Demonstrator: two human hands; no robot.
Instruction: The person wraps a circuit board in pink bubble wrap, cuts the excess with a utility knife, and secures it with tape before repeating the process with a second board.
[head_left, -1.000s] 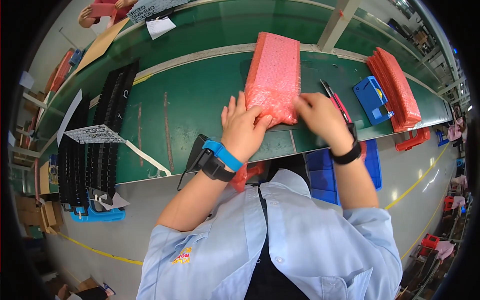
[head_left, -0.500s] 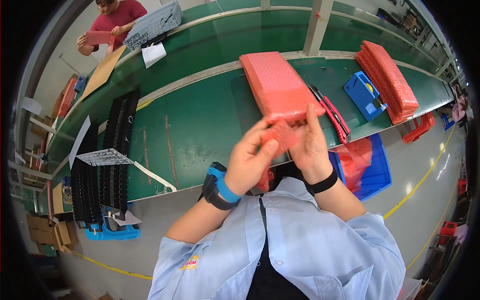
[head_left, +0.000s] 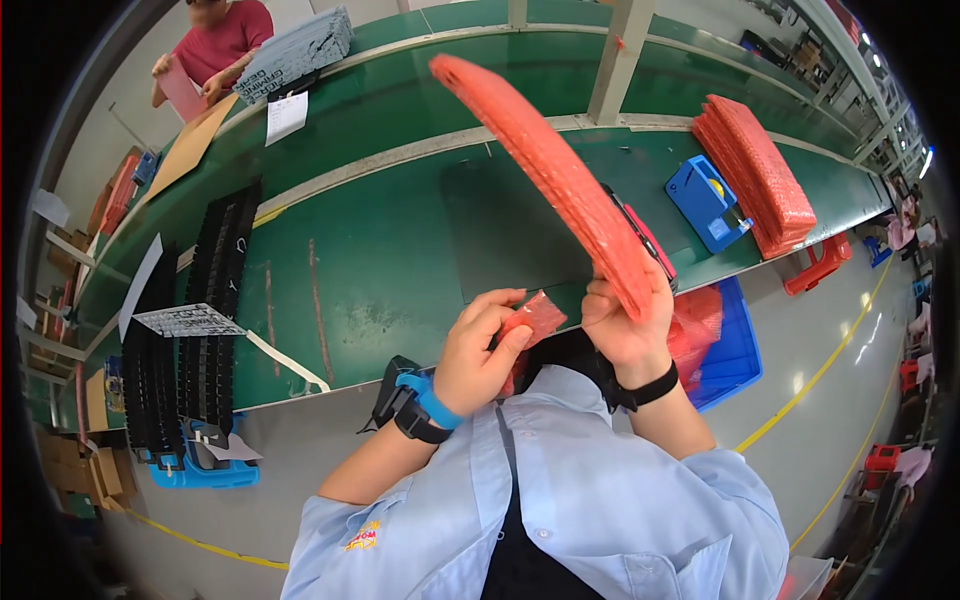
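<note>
My right hand [head_left: 630, 318] grips the near end of a stack of red bubble-wrap bags [head_left: 550, 170], which is raised on its edge and slants away over the bench. In my left hand [head_left: 480, 348] a small crumpled piece of red bubble wrap [head_left: 537, 315] is pinched between thumb and fingers. A dark mat [head_left: 505, 240] shows on the green bench left of the raised stack. Partly behind the stack and my right hand lies a red-and-black utility knife [head_left: 645, 235].
A blue tape dispenser [head_left: 708, 203] stands on the right, beside another red bubble-wrap stack [head_left: 755, 175]. Below the bench edge, a blue bin [head_left: 735, 350] holds red wrap. Black slotted racks [head_left: 210, 310] stand at left. Across the bench, a person [head_left: 215, 50] holds a red sheet.
My right hand has taken hold of the bubble-wrap stack and lifted it from lying flat onto its edge. My left hand, with the small piece, has moved apart from it.
</note>
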